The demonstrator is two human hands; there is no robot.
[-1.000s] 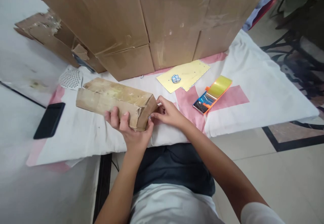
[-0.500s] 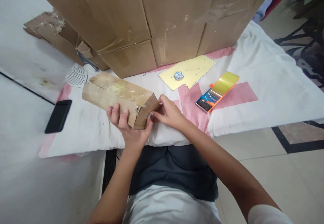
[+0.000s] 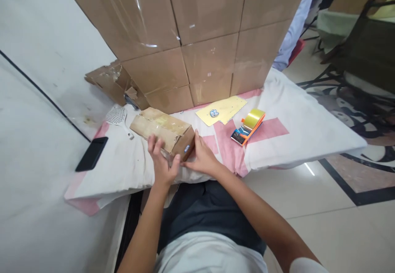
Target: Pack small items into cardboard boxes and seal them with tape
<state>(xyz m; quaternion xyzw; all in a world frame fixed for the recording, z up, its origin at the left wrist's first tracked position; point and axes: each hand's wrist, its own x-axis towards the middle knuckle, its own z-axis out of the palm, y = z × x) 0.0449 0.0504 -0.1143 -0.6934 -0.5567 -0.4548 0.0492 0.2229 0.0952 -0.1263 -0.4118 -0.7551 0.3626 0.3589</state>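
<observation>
A worn brown cardboard box (image 3: 160, 126) lies at a slant before me, its top scuffed and torn. On its near right end face sits a small blue and white sticker (image 3: 187, 148). My left hand (image 3: 163, 166) grips the near side, fingers over the top edge and thumb by the end face. Against the right end, my right hand (image 3: 202, 156) holds the box with its fingers at the far corner and its thumb low near the bottom edge. Both hands are closed round the box.
A large cardboard box (image 3: 212, 55) stands behind. On the cloth lie a yellow sheet (image 3: 230, 109) with a crumpled blue and white piece (image 3: 214, 113), a tape dispenser (image 3: 248, 127), a black phone (image 3: 91, 153) and a white slotted spoon (image 3: 117, 116). A wall (image 3: 40, 141) borders the left.
My right fingers have shifted from the end face to its edges, and the sticker now shows there. My left thumb has moved down. The camera view has shifted.
</observation>
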